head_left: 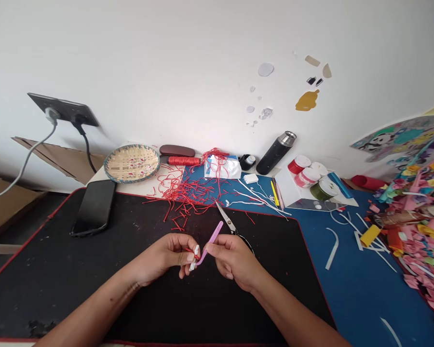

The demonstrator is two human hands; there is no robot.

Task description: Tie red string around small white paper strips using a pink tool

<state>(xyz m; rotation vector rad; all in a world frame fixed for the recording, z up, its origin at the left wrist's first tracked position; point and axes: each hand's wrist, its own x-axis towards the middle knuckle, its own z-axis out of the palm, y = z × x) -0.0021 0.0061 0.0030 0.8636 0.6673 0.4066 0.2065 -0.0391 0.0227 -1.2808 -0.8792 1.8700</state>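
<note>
Between the finger and thumb of my left hand [175, 255] is a small piece of red and white knotted cord [194, 258], its white ends sticking out above and below. My right hand [235, 258] pinches a purple stick-like tool [216, 232], possibly plastic. The tool slants down to the left, and its lower tip meets the cord piece; whether it passes through a loop cannot be made out. Just behind my right hand, scissors [229, 222] lie on the black mat [159, 308], their handles partly hidden by the hand.
Red cord scraps [191, 190] lie behind the mat. A woven basket [132, 164] with small red-white pieces and a phone [94, 207] are at left. A black flask [277, 153], thread spools [307, 176] and paper pieces [419, 270] stand or lie to the right.
</note>
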